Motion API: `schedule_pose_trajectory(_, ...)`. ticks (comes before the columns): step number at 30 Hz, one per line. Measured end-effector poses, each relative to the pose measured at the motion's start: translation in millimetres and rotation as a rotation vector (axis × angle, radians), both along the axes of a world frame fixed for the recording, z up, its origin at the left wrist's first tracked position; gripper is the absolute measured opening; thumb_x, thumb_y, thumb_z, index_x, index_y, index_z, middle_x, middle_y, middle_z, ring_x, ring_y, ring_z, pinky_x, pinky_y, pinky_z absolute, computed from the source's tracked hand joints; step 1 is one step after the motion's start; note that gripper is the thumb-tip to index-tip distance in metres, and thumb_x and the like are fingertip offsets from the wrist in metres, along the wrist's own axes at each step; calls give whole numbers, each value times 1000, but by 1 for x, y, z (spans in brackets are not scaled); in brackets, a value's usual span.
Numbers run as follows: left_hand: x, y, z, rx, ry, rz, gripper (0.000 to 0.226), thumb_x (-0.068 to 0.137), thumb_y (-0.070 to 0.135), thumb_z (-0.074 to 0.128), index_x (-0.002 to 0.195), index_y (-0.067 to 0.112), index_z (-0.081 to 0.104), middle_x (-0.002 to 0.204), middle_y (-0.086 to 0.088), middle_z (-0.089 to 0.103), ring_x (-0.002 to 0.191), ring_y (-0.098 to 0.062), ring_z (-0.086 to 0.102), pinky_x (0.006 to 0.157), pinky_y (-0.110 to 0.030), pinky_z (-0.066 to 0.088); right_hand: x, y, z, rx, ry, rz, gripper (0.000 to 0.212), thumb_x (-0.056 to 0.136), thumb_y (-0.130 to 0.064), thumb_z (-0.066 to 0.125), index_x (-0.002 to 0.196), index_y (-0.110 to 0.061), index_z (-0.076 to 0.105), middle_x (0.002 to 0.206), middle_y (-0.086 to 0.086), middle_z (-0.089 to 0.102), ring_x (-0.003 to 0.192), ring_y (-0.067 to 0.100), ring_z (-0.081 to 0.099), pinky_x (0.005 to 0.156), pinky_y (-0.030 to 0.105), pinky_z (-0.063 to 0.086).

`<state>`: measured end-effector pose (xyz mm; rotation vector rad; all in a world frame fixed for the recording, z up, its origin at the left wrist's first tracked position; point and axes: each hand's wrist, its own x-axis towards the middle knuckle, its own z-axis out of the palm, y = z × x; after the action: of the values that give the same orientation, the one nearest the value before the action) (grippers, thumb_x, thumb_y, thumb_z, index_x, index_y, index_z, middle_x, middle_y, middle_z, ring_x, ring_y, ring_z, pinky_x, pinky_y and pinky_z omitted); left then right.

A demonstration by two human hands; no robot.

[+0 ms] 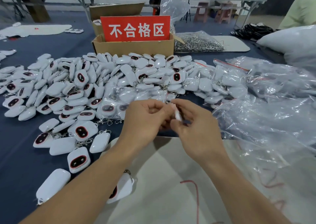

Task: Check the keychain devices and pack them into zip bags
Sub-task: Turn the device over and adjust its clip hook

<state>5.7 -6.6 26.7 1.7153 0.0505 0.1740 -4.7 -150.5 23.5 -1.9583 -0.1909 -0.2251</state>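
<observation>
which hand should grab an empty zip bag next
Probably the right hand: the heap of empty zip bags lies directly to its right. The left hand would have to cross over. Both hands now pinch one white device, so the left could keep holding it.

Both bare forearms are reaching in from the near edge and converging toward the middle of the scene. The left hand is lying with its back turned up, fingers curling inward and its thumb and fingertips pressing toward the right hand. The right hand is sitting just beside it, touching it at the fingertips, with its fingers bending down and pinching something small and white between them. Both wrists are angling slightly inward, with the left forearm crossing from the near left and the right forearm from the near right.
</observation>
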Motion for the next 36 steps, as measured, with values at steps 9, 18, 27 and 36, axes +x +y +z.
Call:
schedule_pose_trajectory(9,7,11,3,773,-42,307,50,68,75,58,110,52,68,65,17,62,75,-5,63,69,-31,41,10,-9,7,559,290,-54,35,99,-2,48,82,-19,72,76,4,71,48,14,49,41,22,36)
schedule_pose_trajectory(18,2,8,-4,921,-108,341,27,89,41,57,113,45,69,77,6,71,85,-28,66,69,-34,37,13,-7,4,418,420,-64,3,98,-10,59,100,-10,62,67,7,72,41,15,42,37,19,31)
schedule_pose_trajectory(27,-2,3,-1,794,-150,322,35,82,47,43,98,37,73,65,4,66,74,-27,62,70,-40,52,12,-5,4,374,230,-53,19,89,-15,76,77,-30,80,53,-3,54,47,8,42,46,15,36)
schedule_pose_trajectory(36,0,6,-1,743,-114,312,37,81,41,43,101,37,74,54,7,57,69,-24,59,65,-36,49,9,-12,13,776,390,84,17,88,4,71,94,-10,79,94,10,78,84,17,73,78,27,61)
